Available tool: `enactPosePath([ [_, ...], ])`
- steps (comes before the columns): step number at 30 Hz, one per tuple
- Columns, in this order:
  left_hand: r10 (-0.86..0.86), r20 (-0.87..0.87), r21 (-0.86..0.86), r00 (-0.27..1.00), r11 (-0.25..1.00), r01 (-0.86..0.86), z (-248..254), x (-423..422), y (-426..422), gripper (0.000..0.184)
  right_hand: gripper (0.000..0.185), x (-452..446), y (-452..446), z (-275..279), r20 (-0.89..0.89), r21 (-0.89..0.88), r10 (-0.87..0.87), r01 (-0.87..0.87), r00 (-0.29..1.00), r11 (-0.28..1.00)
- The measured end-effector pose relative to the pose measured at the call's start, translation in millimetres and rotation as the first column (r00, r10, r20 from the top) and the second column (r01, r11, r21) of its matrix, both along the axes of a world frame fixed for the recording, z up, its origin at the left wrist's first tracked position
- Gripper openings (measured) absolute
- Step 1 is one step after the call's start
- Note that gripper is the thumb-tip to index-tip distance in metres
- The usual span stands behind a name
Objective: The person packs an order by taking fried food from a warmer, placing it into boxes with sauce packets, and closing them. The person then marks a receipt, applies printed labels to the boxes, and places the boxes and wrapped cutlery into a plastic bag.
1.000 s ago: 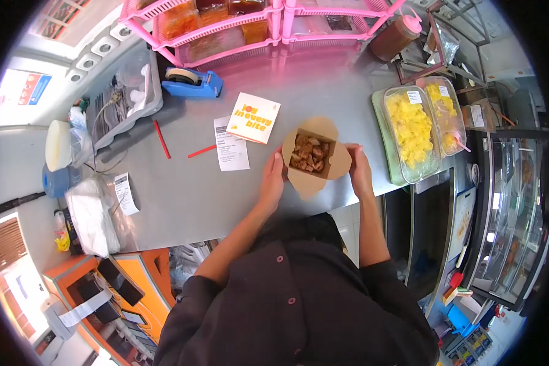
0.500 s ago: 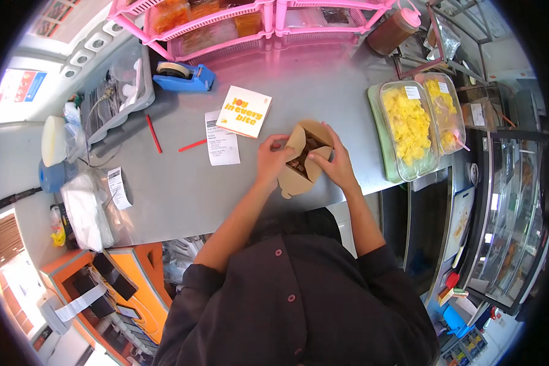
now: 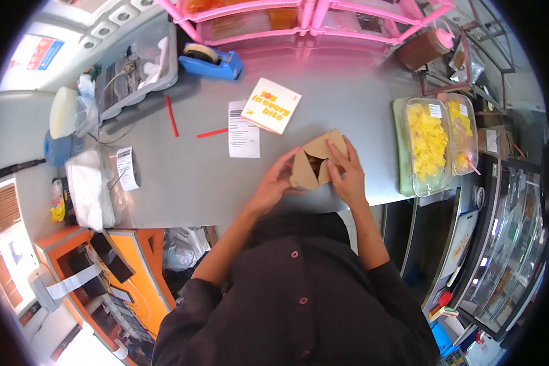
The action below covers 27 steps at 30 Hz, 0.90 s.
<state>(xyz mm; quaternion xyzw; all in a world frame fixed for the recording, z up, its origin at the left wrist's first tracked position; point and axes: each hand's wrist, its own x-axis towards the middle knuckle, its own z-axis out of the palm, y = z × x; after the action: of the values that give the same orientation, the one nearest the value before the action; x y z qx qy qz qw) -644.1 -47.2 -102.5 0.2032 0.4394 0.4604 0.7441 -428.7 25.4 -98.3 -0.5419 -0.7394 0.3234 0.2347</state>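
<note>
A brown cardboard takeaway box (image 3: 321, 147) sits near the front of the steel counter, its flaps folded partly inward. Through the gap between them dark food pieces show. My left hand (image 3: 277, 181) grips the box along its left side, thumb and fingers curled at the edge. My right hand (image 3: 349, 177) holds the right side, with fingertips pressed on a flap. Just behind the box lies a square white printed box (image 3: 271, 105), closed, overlapping a paper receipt (image 3: 243, 140).
Two red sticks (image 3: 172, 116) lie left of the receipt. A blue tape dispenser (image 3: 211, 62) and a grey tray (image 3: 140, 91) stand at the back left. Clear containers of yellow food (image 3: 428, 143) are on the right. Pink racks (image 3: 250, 33) line the back.
The box's flaps have been folded further in, narrowing its opening. My right fingers have moved onto a flap, and my left hand has shifted lower on the side. The view has shifted too.
</note>
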Motion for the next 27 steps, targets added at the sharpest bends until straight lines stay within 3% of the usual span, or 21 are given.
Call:
enactPosePath([
  [3,-0.089,-0.086,0.175,0.992,0.979,0.103,12.6,-6.1,7.1,0.061,0.046,-7.4,5.2,-5.0,-0.071,0.028,-0.006,0.008,0.997,1.0],
  [6,-0.065,-0.543,0.33,0.837,0.9,0.284,19.8,-13.6,27.7,0.046,0.046,-13.6,12.0,-11.3,-0.098,0.103,0.023,-0.013,0.995,0.995],
  [9,0.227,-0.782,0.497,0.58,0.789,0.362,7.2,-14.0,38.3,0.027,0.047,-21.6,13.0,-11.8,-0.071,0.119,0.007,0.001,0.997,0.993],
  [12,0.29,-0.685,0.548,0.669,0.81,0.209,-5.3,-8.0,44.7,0.024,0.049,-26.1,9.8,-19.2,-0.098,0.075,0.019,-0.012,0.995,0.997],
  [15,0.235,-0.739,0.463,0.631,0.859,0.221,-9.0,-6.1,41.4,0.027,0.05,-31.6,5.1,-22.1,-0.112,0.099,0.04,-0.029,0.993,0.995],
  [21,0.391,-0.829,0.48,0.401,0.865,0.148,-5.6,7.2,33.4,0.026,0.052,-38.0,-2.1,-35.2,-0.155,0.141,0.047,-0.025,0.987,0.99],
  [27,0.329,-0.774,0.433,0.542,0.899,0.072,-12.2,8.9,28.5,0.022,0.054,-37.3,1.7,-29.9,-0.139,0.13,0.138,-0.121,0.981,0.984],
])
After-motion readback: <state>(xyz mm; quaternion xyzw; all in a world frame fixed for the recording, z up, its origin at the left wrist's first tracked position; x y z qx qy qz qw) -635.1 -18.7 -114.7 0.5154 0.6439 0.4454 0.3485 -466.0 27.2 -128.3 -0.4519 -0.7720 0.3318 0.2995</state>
